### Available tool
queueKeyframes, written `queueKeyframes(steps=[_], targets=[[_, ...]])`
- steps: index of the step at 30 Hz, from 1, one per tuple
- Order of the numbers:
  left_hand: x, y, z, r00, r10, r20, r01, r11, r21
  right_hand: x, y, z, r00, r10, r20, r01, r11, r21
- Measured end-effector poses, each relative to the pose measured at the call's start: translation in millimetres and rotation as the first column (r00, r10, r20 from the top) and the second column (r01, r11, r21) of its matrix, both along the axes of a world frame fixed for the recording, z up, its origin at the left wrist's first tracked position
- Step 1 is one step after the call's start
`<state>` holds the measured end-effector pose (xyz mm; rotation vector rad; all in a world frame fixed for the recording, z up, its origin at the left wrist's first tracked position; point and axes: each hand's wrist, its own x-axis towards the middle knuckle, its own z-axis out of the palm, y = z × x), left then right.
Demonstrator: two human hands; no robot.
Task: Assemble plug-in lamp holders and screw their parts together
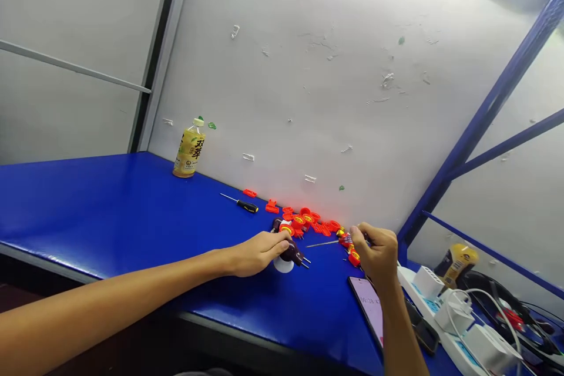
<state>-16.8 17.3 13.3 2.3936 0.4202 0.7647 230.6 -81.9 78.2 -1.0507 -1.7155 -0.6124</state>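
My left hand (258,254) is closed around a dark maroon plug-like fitting (292,253) with two metal pins pointing right. A white round part (283,265) shows just below it, partly covered by the fingers. In my right hand (377,249), closed round its handle, is a screwdriver (324,244); its thin shaft points left toward the fitting, with the tip apart from it. Several orange-red plastic parts (305,218), some round with yellow inside, lie in a loose pile behind both hands.
Near the wall lies a second screwdriver (247,206), black-handled. A yellow drink bottle (189,150) stands farther left. At the right are a phone (368,308), a white power strip (456,349) with chargers and cables, and a yellow-black bottle (458,263). A blue frame post (471,135) rises there.
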Motion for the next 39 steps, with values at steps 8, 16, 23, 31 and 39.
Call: queueKeyframes(steps=[8,16,23,31,39], targets=[[2.1,-1.2,-7.1,0.972,-0.090,-0.217,0.089,0.996,-0.017,-9.8,10.3,-1.6,0.975,0.200,0.094,-0.168,0.947,-0.274],[4.8,0.9,-6.8,0.970,-0.087,-0.229,0.070,0.994,-0.082,-8.3,9.6,-6.9,0.983,0.170,0.062,-0.151,0.958,-0.244],[5.0,0.8,-6.8,0.974,-0.081,-0.213,0.068,0.995,-0.067,-11.0,11.7,-9.5,0.977,0.202,0.060,-0.178,0.944,-0.279],[4.6,-0.1,-4.5,0.966,-0.070,-0.249,0.057,0.997,-0.060,-16.8,9.7,-9.3,0.973,0.192,0.127,-0.154,0.952,-0.263],[5.9,-0.2,-2.7,0.955,-0.045,-0.293,0.037,0.999,-0.033,-24.5,21.1,-20.6,0.964,0.266,0.032,-0.247,0.929,-0.277]])
